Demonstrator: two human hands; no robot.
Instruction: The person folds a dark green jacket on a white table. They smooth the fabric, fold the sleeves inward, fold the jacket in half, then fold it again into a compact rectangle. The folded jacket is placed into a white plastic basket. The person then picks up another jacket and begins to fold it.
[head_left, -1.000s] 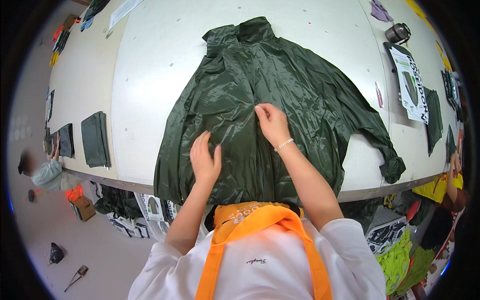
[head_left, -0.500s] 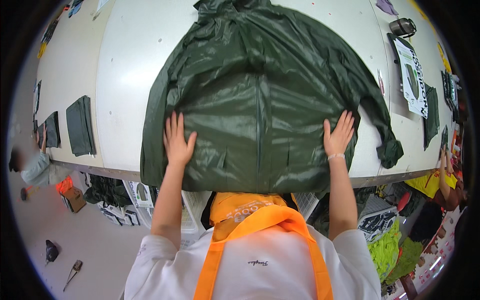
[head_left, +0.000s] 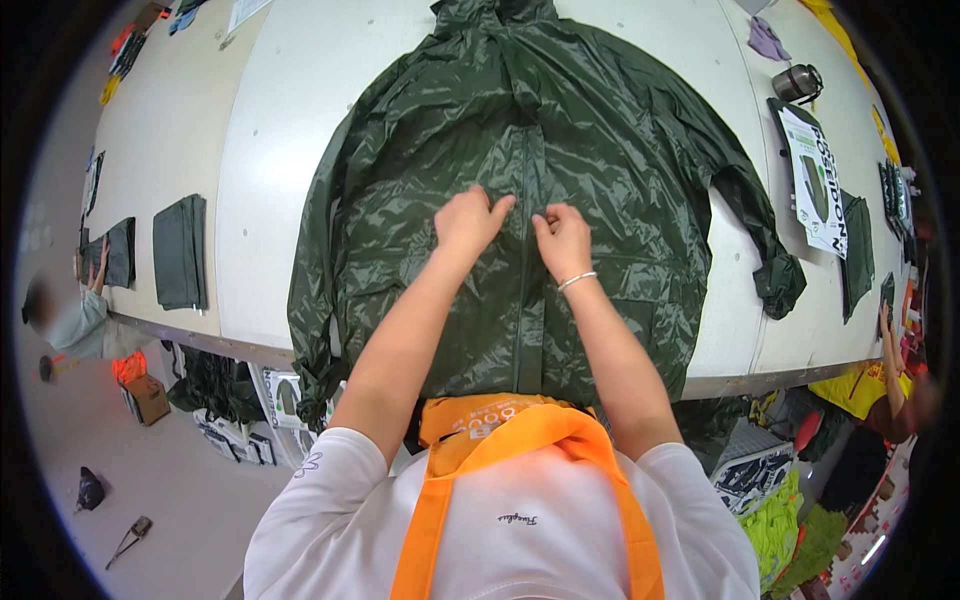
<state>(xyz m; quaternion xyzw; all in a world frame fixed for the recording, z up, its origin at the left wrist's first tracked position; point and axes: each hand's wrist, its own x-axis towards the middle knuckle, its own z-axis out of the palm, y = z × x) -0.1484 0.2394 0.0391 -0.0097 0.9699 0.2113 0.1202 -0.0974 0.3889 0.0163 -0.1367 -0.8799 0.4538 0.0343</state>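
A dark green glossy rain jacket (head_left: 620, 180) lies spread on the white table, its collar at the far side and its hem along the near edge. My left hand (head_left: 468, 224) is over the jacket's middle, just left of the front placket (head_left: 530, 310), fingers curled in and thumb pointing at the placket. My right hand (head_left: 565, 242), with a bracelet at the wrist, is close by on the placket's right side, its fingers also curled. Whether either hand pinches fabric is hidden beneath the fingers. The jacket's right-side sleeve (head_left: 750, 210) bends down toward the near edge.
Folded dark green garments (head_left: 180, 252) lie on the left of the table. To the right are a printed white sheet (head_left: 812, 180), a metal flask (head_left: 797, 84) and a purple cloth (head_left: 767, 38). Other people's hands (head_left: 103, 262) work at both far sides. Crates sit below the table edge.
Both hands have left the jacket's lower sides and come together at its centre, fingers now curled instead of flat. The jacket front lies flatter, and the left-side sleeve now hangs near the table edge.
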